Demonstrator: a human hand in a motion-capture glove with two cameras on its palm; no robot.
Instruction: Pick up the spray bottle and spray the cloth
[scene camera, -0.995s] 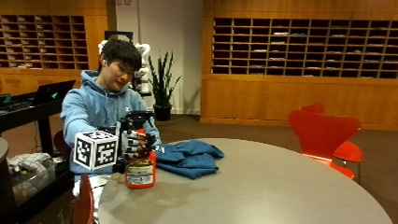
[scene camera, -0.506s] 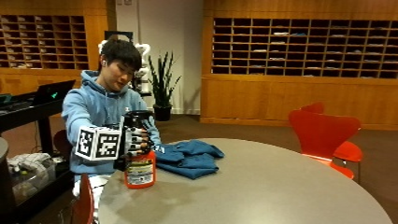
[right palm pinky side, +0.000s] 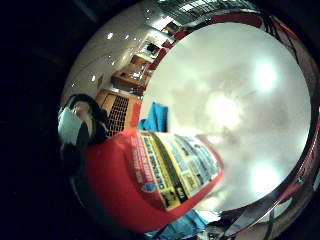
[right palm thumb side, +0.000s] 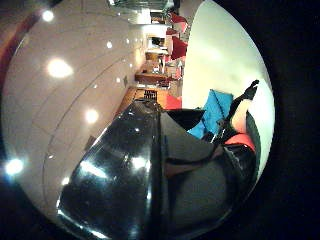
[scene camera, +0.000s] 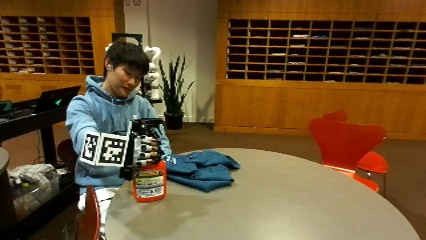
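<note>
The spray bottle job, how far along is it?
Early on. Done: the gloved right hand has reached the orange spray bottle and its fingers wrap the black head. In hand: the grip itself; the bottle appears to stand on the table. Left: lifting it, aiming at the blue cloth beside it, and spraying.

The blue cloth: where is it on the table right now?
In the outside view the blue cloth lies crumpled near the table edge in front of the person, right beside the red spray bottle that the gloved right hand grips.
</note>
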